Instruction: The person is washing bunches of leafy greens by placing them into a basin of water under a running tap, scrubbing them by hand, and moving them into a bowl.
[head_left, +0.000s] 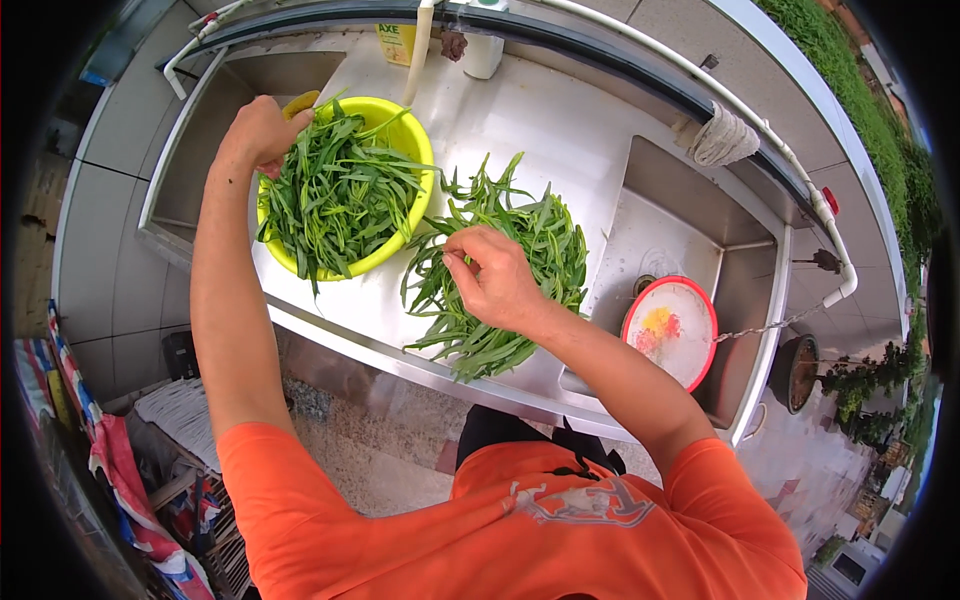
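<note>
My left hand (262, 135) is at the upper left rim of a yellow-green plastic basin (420, 135), its thumb against the leafy greens (341, 195) heaped inside. Its fingers are partly hidden, so whether it grips any leaves is unclear. Long narrow leaves and stems hang over the basin's near edge. A second pile of the same greens (480, 352) lies on the stainless steel counter (555, 105), right of the basin. Over this pile is my right hand (495, 277), fingers curled and the thumb close to the index fingertip. Nothing plainly shows between them.
A sink bowl (675, 210) on the right holds a round, red-rimmed basin (709, 300); another sink bowl (187, 142) is at left. Behind stand a yellow AXE container (396, 43) and a white bottle (484, 56). A pale pipe (418, 60) comes down behind the basin.
</note>
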